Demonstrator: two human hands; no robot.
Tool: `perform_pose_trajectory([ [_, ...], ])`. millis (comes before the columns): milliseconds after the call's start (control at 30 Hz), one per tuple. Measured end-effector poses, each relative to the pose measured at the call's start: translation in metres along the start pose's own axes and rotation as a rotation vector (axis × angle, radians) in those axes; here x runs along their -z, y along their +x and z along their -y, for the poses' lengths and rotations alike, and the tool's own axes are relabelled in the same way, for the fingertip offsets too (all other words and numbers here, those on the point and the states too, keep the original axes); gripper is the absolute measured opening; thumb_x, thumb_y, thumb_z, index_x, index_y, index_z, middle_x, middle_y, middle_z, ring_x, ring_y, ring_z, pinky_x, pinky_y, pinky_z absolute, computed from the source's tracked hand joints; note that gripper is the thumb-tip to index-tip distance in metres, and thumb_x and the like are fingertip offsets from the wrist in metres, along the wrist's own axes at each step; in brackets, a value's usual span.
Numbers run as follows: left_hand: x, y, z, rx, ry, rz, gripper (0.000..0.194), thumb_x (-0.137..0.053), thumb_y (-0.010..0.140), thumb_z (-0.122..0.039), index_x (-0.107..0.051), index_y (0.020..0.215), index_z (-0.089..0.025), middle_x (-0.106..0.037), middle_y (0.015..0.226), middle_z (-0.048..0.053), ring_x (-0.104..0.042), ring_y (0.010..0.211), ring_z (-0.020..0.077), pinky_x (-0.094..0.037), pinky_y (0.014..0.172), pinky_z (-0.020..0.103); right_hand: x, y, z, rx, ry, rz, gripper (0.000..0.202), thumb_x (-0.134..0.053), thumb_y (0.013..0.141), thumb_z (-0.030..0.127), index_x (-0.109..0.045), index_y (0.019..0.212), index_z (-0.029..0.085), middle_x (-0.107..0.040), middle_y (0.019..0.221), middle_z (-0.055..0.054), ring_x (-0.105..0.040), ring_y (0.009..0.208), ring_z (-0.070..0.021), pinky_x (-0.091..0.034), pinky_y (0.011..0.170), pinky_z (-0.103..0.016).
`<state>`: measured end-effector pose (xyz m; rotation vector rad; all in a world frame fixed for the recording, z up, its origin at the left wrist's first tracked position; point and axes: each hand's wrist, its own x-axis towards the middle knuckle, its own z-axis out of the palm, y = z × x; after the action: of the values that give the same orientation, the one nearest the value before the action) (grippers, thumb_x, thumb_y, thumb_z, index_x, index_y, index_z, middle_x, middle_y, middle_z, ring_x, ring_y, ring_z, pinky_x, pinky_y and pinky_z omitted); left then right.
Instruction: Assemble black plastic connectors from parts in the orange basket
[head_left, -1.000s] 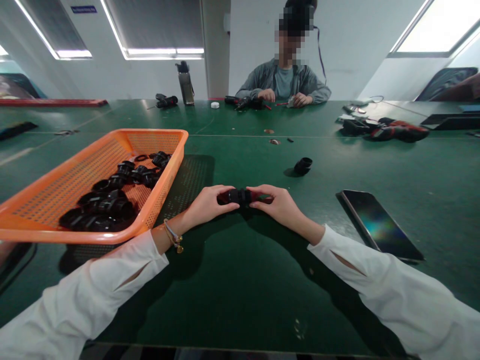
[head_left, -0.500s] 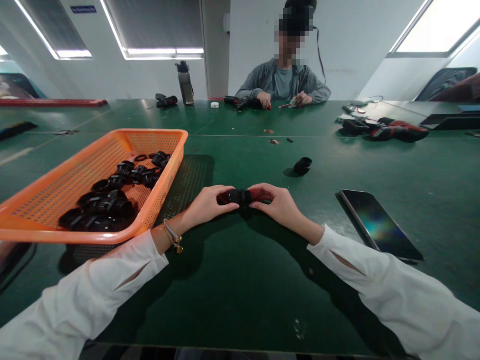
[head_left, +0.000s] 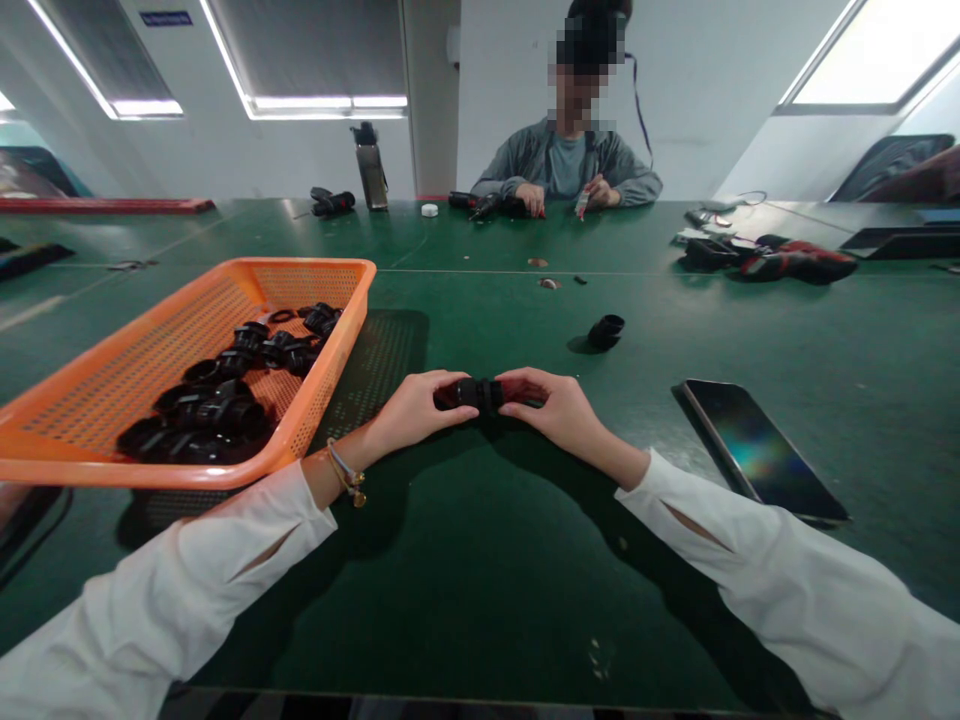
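Between my two hands, low over the green table (head_left: 495,560), is a black plastic pipe fitting (head_left: 480,393) lying sideways. My left hand (head_left: 424,405) pinches its left end with thumb and fingers. On the right end, my right hand (head_left: 551,405) closes in the same way. The fingers hide part of both ends. An orange basket (head_left: 330,400) stands left of my hands, with several black fittings (head_left: 217,405) piled in it. Beyond my right hand, a short black tubular piece (head_left: 606,332) rests alone on the table.
A phone (head_left: 757,445) lies right of my right forearm. Across the table sits a person (head_left: 566,160) with a power drill (head_left: 487,205) by one hand. A bottle (head_left: 370,168) stands at the far edge. Black and red tools (head_left: 772,260) lie at the far right.
My hands and the fitting look almost unmoved. Across the table, the person's hand on my right has shifted slightly, with the small item in it now tilted downward.
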<state>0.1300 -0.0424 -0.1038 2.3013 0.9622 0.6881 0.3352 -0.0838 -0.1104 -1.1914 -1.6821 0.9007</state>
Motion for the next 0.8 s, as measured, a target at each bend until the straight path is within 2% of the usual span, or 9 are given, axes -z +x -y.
perform_pose_trajectory([
  [800, 0.0002, 0.0004, -0.0014, -0.007, 0.019, 0.004, 0.033, -0.064, 0.075, -0.034, -0.065, 0.100, -0.013, -0.068, 0.091, 0.006, -0.063, 0.079, 0.0185, -0.048, 0.070, 0.027, 0.0005, 0.0003, 0.0022, -0.030, -0.038, 0.009, 0.026, -0.067, 0.068, 0.017, -0.068, 0.093, 0.017, -0.074, 0.087, -0.005, -0.069, 0.080, -0.0181, -0.056, 0.079, -0.035],
])
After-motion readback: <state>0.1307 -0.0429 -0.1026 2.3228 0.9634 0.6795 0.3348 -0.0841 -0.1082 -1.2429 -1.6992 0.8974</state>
